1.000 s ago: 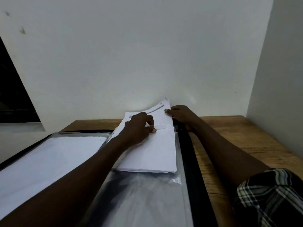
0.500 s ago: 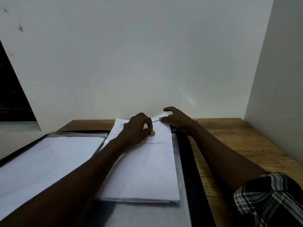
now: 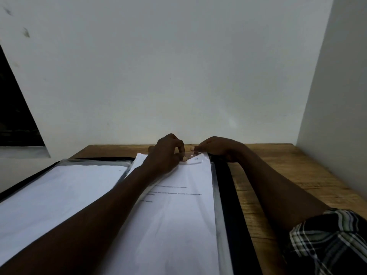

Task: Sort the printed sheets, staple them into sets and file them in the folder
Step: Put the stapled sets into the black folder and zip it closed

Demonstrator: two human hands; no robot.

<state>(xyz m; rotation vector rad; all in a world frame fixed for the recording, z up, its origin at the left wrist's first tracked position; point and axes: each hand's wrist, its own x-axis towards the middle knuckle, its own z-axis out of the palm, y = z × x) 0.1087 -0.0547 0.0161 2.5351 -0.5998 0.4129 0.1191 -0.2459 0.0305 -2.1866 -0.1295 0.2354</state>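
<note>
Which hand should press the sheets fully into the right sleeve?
Left hand, probably: it lies over the printed sheets, while the right hand pinches the plastic sleeve opening at its far corner.

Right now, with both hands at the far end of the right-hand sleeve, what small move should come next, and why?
Probably let go of the sleeve mouth and smooth it flat. The printed sheets already lie almost fully inside the clear sleeve, while the left hand and right hand pinch its far edge. The left page looks filled already.
</note>
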